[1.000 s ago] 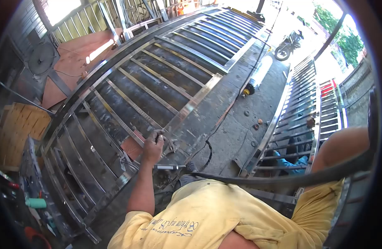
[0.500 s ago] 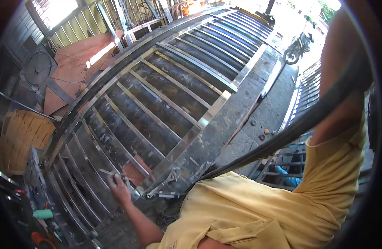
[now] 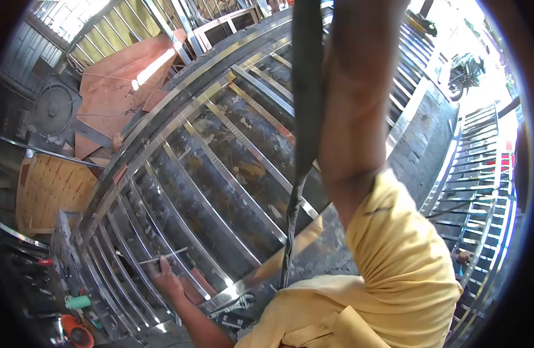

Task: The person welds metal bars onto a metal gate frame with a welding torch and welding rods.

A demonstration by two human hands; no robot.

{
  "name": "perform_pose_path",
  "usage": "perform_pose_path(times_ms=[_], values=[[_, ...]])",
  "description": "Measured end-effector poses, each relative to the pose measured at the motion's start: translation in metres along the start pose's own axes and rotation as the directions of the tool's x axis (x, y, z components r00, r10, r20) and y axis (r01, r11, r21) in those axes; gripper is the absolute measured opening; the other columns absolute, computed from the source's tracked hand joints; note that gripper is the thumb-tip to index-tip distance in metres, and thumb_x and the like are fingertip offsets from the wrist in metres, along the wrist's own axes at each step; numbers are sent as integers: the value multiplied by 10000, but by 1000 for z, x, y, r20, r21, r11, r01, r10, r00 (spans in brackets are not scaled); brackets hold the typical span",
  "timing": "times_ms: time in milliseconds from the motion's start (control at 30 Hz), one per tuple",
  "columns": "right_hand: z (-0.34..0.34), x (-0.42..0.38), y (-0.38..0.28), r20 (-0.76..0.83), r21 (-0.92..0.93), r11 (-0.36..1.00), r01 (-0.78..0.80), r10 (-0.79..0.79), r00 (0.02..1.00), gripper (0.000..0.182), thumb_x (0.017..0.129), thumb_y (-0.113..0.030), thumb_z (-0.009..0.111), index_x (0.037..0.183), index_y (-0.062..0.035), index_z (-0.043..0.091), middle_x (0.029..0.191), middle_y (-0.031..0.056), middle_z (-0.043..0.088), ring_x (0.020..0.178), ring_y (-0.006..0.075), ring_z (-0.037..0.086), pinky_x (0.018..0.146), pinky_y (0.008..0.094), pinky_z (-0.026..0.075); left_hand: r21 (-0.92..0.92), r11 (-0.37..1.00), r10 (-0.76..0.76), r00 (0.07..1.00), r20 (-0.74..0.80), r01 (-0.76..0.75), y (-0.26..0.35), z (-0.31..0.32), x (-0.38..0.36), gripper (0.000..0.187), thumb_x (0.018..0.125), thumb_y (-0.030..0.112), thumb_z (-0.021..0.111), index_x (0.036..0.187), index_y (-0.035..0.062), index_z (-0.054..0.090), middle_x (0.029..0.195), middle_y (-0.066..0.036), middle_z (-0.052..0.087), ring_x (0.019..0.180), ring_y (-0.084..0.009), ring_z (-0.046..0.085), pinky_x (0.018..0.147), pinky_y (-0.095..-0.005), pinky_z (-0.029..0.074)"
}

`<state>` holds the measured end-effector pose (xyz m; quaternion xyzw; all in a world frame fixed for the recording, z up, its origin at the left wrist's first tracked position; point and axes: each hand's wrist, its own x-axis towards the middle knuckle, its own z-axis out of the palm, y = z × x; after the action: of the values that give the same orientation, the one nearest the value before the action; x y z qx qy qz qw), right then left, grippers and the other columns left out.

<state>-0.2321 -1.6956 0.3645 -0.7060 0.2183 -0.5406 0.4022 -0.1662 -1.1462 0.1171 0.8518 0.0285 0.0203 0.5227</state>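
My left hand (image 3: 168,281) is closed around a thin light rod (image 3: 177,252) that sticks out on both sides of its fingers. It is over the lower left part of a large metal frame (image 3: 215,153) with many parallel bars. A reddish piece (image 3: 202,283) lies just right of the hand, under the bars. My right arm is raised across the middle of the view, and its hand is out of frame. A dark strap or cable (image 3: 305,116) hangs along that arm.
Reddish sheets (image 3: 119,81) and a round dark grille (image 3: 53,104) are at the upper left. Below them stands a wooden panel (image 3: 52,188). A green object (image 3: 78,302) and an orange one (image 3: 76,332) are at lower left. Another barred frame (image 3: 476,191) and a motorcycle (image 3: 465,74) are at right.
My raised right arm and the dark strap have swung from the right side to the middle of the view. My left hand sits slightly lower, with more of the rod showing.
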Motion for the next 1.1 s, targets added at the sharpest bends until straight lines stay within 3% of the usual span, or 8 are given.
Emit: perform_pose_path(times_ms=[100, 167, 200, 300, 333, 567, 967, 1100], values=[[83, -10, 52, -78, 124, 992, -15, 25, 997, 413, 1042, -277, 552, 1293, 35, 450, 750, 77, 594, 577, 166, 591, 483, 325, 489, -150, 985, 100, 993, 64, -89, 2, 84, 72, 124, 996, 94, 641, 1059, -12, 644, 921, -54, 672, 846, -143, 633, 779, -299, 533], [153, -49, 137, -292, 117, 983, 144, -104, 951, 434, 1007, -216, 622, 1323, 20, 439, 713, 86, 621, 588, 194, 642, 517, 327, 476, 36, 983, 176, 976, 125, -182, 34, 149, 112, 152, 980, 85, 670, 1081, -28, 658, 991, -52, 678, 905, -139, 632, 836, -304, 523], [173, -77, 161, -207, 245, 966, -83, 135, 969, 614, 978, -122, 631, 1468, 15, 288, 1014, 248, 700, 848, 369, 725, 689, 404, 550, -6, 977, 211, 965, 154, -213, 46, 185, 132, 157, 978, 85, 673, 1085, -30, 664, 1013, -55, 686, 924, -143, 637, 850, -308, 521], [228, -155, 224, -140, 242, 883, -401, 441, 886, 600, 987, -139, 621, 1473, 9, 300, 1113, 258, 700, 954, 414, 727, 805, 422, 558, -62, 933, 360, 912, 200, -354, 74, 288, 189, 212, 975, 124, 688, 1113, -36, 687, 1052, -73, 716, 969, -155, 651, 887, -318, 515], [242, -176, 241, -66, 239, 800, -551, 579, 812, 612, 995, -133, 610, 1498, -5, 286, 1202, 254, 682, 1028, 417, 710, 857, 417, 552, -48, 932, 360, 899, 249, -360, 76, 316, 211, 231, 972, 142, 694, 1118, -37, 697, 1066, -76, 723, 981, -155, 654, 894, -319, 513], [332, -250, 331, -325, 145, 895, -423, 447, 834, 684, 1002, -122, 619, 1554, -23, 226, 1139, 226, 681, 973, 301, 702, 856, 368, 536, -166, 910, 414, 795, 443, -381, 64, 490, 325, 232, 944, 165, 728, 1098, -6, 753, 1042, -43, 748, 942, -128, 661, 876, -293, 509], [350, -240, 364, -214, 363, 791, -492, 585, 782, 708, 1027, -79, 570, 1592, -31, 146, 1254, 186, 648, 1100, 241, 656, 894, 355, 530, -473, 880, 317, 781, 538, -32, 53, 525, 368, 209, 913, 151, 787, 1057, 2, 763, 1010, -19, 741, 928, -92, 646, 846, -242, 500], [344, -234, 361, -184, 226, 798, -559, 598, 780, 679, 1047, -149, 540, 1594, -41, 151, 1181, 250, 678, 1014, 325, 709, 786, 419, 570, -286, 907, 418, 740, 527, -309, 54, 532, 362, 233, 925, 142, 771, 1099, -10, 744, 1046, -50, 740, 947, -124, 667, 899, -259, 506]])
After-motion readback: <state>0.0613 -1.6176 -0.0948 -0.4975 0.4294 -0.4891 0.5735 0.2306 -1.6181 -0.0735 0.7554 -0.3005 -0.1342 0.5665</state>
